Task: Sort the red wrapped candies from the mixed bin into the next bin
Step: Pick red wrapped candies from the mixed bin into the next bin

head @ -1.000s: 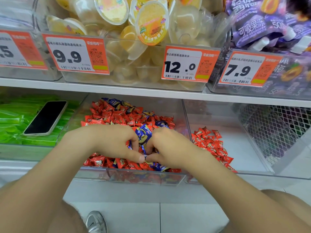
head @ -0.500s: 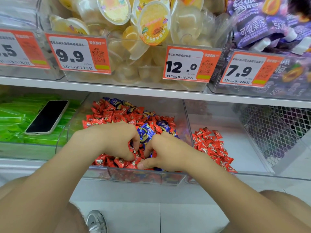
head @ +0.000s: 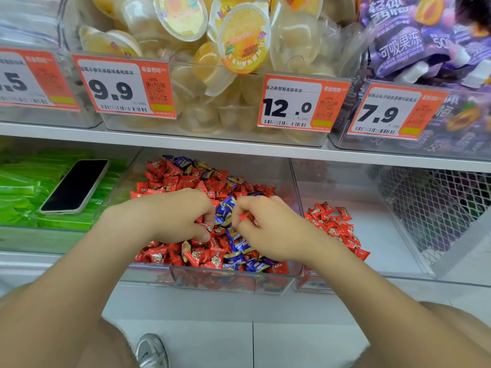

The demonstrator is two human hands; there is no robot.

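Centrally, the mixed bin (head: pixel 212 273) holds red and blue sweets; the next bin (head: pixel 393 235), just right, has a small red pile (head: pixel 335 227). Over the mixed bin, the left hand (head: pixel 174 216) curls round red candies (head: pixel 205 226); the right hand (head: pixel 275 233) pinches one red candy (head: pixel 247 218).

Glossy foil-like red wrapped candies (head: pixel 204 254) fill a clear plastic mixed bin (head: pixel 212 282).

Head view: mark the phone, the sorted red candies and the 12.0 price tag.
phone (head: pixel 75 185): head view, middle of its dark screen.
sorted red candies (head: pixel 332 228): head view, centre of the pile.
12.0 price tag (head: pixel 288 108): head view, its white number panel.
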